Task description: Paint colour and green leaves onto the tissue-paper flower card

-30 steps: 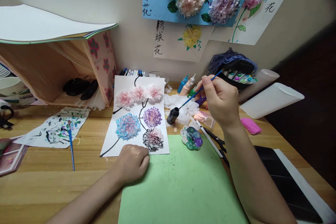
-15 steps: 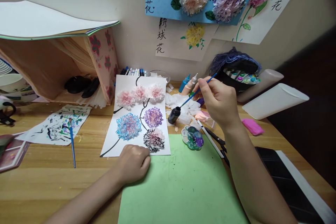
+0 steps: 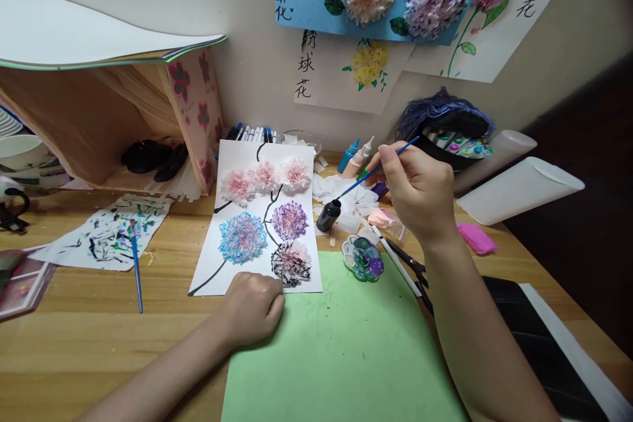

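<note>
My right hand [image 3: 418, 191] pinches a thin blue paintbrush [image 3: 368, 175], its tip in the mouth of a small black paint bottle [image 3: 329, 216]. The bottle leans to one side beside the picture. My left hand [image 3: 253, 306] is closed in a loose fist on the lower edge of the white paper [image 3: 208, 273]; whether anything is inside it is hidden. On that paper are black painted stems and fluffy raised flowers: pink ones along the top, a blue one [image 3: 242, 237], a purple one [image 3: 289, 220] and a black-edged one [image 3: 291, 264] near my left hand.
A green sheet [image 3: 341, 349] lies in front. To its right are a flower-shaped palette [image 3: 363, 258], a white stick and scissors [image 3: 410, 264]. Another brush [image 3: 136, 270] rests on paint-smeared paper [image 3: 106, 237] at left. An open pink box [image 3: 195, 119] stands behind.
My right hand and the brush have shifted very slightly to the right, the brush tip still at the bottle's mouth. The view has tilted a little; my left hand stays on the paper.
</note>
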Available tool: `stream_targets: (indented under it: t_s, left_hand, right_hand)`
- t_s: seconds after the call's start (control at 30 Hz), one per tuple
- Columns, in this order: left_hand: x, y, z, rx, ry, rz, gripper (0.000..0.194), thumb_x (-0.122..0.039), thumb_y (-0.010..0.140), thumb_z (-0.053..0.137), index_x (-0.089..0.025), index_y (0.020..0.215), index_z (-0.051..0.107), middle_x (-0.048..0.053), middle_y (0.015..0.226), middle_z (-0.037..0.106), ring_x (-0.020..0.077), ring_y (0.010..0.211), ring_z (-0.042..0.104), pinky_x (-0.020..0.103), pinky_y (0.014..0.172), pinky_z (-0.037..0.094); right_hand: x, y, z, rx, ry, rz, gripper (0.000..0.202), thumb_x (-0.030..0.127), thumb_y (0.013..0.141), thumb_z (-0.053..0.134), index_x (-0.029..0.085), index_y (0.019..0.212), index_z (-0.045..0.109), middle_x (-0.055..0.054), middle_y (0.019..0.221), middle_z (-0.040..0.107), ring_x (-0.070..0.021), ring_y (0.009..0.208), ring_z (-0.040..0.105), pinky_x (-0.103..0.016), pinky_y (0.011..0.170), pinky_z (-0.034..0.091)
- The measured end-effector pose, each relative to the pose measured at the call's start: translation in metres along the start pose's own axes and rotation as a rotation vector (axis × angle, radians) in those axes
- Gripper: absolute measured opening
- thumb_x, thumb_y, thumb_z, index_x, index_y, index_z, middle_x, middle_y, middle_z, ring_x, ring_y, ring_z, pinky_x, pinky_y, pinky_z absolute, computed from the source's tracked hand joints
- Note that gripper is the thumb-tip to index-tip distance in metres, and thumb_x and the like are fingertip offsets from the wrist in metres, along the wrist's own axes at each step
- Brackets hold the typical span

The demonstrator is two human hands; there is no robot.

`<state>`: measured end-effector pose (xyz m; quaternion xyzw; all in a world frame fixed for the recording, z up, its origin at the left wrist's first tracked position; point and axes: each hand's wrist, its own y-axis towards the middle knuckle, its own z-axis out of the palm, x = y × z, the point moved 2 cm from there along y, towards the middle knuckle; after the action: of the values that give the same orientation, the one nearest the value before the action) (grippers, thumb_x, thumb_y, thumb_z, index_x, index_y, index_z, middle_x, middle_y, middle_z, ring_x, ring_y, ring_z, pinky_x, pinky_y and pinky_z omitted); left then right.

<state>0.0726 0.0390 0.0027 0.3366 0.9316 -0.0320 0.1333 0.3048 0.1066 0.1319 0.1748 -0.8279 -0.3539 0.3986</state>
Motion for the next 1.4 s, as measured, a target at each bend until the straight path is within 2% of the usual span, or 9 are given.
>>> stream_targets:
  t_s: [0.23,0.37,0.53,0.63,0.7,0.8,0.93,1.07,1.4]
  left_hand:
    - [-0.012,-0.009,0.003,0.04,0.011,0.019,0.025,-0.016,0.078,0.038,-0.018,0.059,0.053,0.003,0.055,0.059,0.0153,0.051,0.052,0.028,0.051,0.025]
    - [-0.019,-0.016,0.005,0.058,0.028,0.037,0.023,-0.017,0.078,0.04,-0.018,0.06,0.054,0.003,0.056,0.059,0.0161,0.051,0.052,0.029,0.05,0.026]
    - [-0.021,-0.02,0.005,0.021,0.022,0.069,0.022,-0.018,0.077,0.04,-0.018,0.06,0.054,0.003,0.055,0.057,0.0154,0.05,0.051,0.028,0.05,0.028]
    - [-0.02,-0.02,0.004,0.018,0.0,0.071,0.022,-0.018,0.076,0.04,-0.018,0.059,0.053,0.003,0.053,0.056,0.015,0.049,0.05,0.028,0.049,0.027]
    - [-0.02,-0.02,0.003,0.031,-0.015,0.062,0.022,-0.018,0.076,0.04,-0.018,0.059,0.053,0.003,0.052,0.056,0.0151,0.049,0.05,0.028,0.049,0.027]
    - [-0.02,-0.018,0.003,0.057,-0.041,0.046,0.021,-0.018,0.076,0.04,-0.018,0.059,0.053,0.002,0.053,0.056,0.0151,0.048,0.05,0.028,0.049,0.026]
    - [-0.018,-0.018,0.004,0.069,-0.077,0.048,0.02,-0.019,0.076,0.041,-0.018,0.059,0.052,0.002,0.054,0.057,0.0152,0.049,0.05,0.029,0.048,0.025]
    - [-0.017,-0.018,0.006,0.081,-0.103,0.055,0.02,-0.02,0.077,0.041,-0.018,0.06,0.052,0.003,0.055,0.057,0.0159,0.049,0.051,0.029,0.048,0.025]
    - [-0.017,-0.016,0.006,0.103,-0.119,0.062,0.019,-0.02,0.074,0.042,-0.019,0.057,0.051,0.003,0.051,0.054,0.0162,0.045,0.048,0.03,0.045,0.024]
  right_hand:
    - [0.013,-0.002,-0.009,-0.12,0.127,0.044,0.031,0.032,0.09,0.049,0.022,0.064,0.064,-0.001,0.065,0.058,-0.0103,0.05,0.057,-0.027,0.047,0.043]
    - [0.014,-0.041,-0.005,-0.301,0.381,0.131,0.028,0.036,0.09,0.047,0.021,0.073,0.064,0.0,0.064,0.057,-0.0125,0.049,0.059,-0.027,0.043,0.043]
    - [0.003,-0.114,0.02,-0.108,0.507,0.332,0.019,0.028,0.091,0.046,0.021,0.086,0.063,-0.003,0.081,0.062,-0.0169,0.073,0.063,-0.03,0.059,0.05]
    - [-0.002,-0.135,0.031,-0.099,0.505,0.353,0.018,0.027,0.091,0.043,0.022,0.086,0.06,-0.004,0.08,0.061,-0.0188,0.08,0.062,-0.032,0.063,0.049]
    - [-0.003,-0.135,0.036,-0.132,0.477,0.309,0.018,0.026,0.091,0.041,0.022,0.083,0.057,-0.003,0.076,0.06,-0.019,0.078,0.061,-0.033,0.063,0.047]
    - [-0.001,-0.12,0.043,-0.166,0.405,0.143,0.02,0.026,0.09,0.04,0.022,0.076,0.054,-0.001,0.066,0.059,-0.0174,0.063,0.058,-0.033,0.058,0.042]
    - [0.004,-0.097,0.054,-0.134,0.319,-0.024,0.024,0.027,0.089,0.038,0.022,0.069,0.051,0.0,0.056,0.056,-0.016,0.053,0.051,-0.034,0.056,0.039]
    - [0.003,-0.087,0.064,-0.082,0.322,0.003,0.025,0.025,0.089,0.037,0.022,0.068,0.048,0.0,0.056,0.052,-0.0157,0.052,0.051,-0.033,0.054,0.038]
    - [-0.002,-0.093,0.069,-0.041,0.274,0.03,0.025,0.026,0.089,0.037,0.022,0.067,0.048,0.0,0.055,0.053,-0.0155,0.051,0.051,-0.033,0.054,0.039]
